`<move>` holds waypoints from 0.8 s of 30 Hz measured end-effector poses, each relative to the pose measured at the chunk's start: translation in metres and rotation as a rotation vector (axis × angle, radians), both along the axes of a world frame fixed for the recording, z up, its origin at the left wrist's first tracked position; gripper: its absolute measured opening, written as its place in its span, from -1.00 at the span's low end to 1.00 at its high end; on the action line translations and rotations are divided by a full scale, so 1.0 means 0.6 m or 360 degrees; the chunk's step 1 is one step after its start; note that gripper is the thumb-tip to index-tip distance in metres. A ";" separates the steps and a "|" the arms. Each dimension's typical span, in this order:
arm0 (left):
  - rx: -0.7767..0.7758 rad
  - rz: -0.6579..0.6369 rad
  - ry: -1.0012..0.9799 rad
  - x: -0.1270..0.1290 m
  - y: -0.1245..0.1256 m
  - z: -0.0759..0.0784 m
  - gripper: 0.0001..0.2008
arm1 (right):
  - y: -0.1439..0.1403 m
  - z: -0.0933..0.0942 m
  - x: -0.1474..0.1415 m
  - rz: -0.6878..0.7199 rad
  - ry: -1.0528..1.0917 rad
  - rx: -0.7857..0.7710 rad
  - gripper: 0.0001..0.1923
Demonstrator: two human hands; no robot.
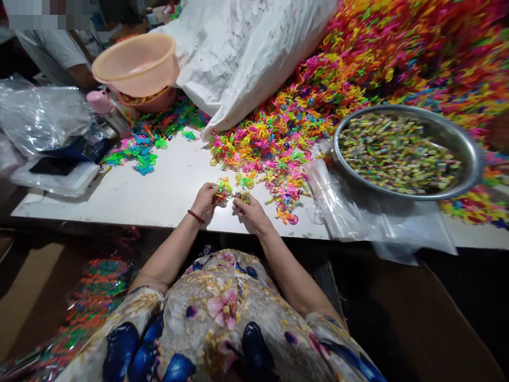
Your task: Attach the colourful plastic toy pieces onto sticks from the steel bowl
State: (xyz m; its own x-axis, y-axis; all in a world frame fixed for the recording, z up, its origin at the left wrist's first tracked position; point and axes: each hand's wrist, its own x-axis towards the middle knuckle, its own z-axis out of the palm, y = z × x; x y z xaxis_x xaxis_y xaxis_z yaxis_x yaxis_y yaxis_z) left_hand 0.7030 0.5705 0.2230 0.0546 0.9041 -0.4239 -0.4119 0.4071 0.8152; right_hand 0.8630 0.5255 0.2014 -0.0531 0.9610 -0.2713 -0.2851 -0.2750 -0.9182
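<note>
At the near edge of the white table (pixel 159 196), both hands sit close together, left hand (pixel 204 200) pinching a few neon plastic rings (pixel 223 189) and right hand (pixel 249 209) gripping another bit, handy to the big pile (pixel 278 138) just beyond.

Bright light falls on the white bench (pixel 159 191), while below its near edge everything sinks into dim shadow. Wide-lens bending and blur smear the far corners.

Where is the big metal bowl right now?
The metal bowl sits on the white table, on the person's right, between the colourful plastic pile and clear bags.
</note>
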 end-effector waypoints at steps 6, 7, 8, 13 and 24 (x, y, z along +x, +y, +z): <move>-0.0107 -0.0096 -0.0284 -0.009 -0.014 0.007 -0.84 | -0.011 0.009 -0.009 0.0091 -0.0151 0.0038 -0.46; -0.0089 -0.0099 -0.0304 -0.010 -0.020 0.007 -0.82 | -0.014 0.010 -0.011 0.0083 -0.0152 0.0029 -0.45; -0.0066 -0.0097 -0.0302 -0.011 -0.026 0.006 -0.79 | -0.019 0.011 -0.011 0.0075 -0.0155 0.0023 -0.43; 0.0152 -0.0091 -0.0118 -0.019 -0.059 -0.002 -0.69 | -0.047 0.019 -0.008 0.0079 -0.0200 0.0026 -0.46; 0.0599 -0.0325 0.0180 -0.046 -0.099 0.018 -0.80 | -0.083 0.028 -0.005 0.0112 -0.0460 0.0211 -0.54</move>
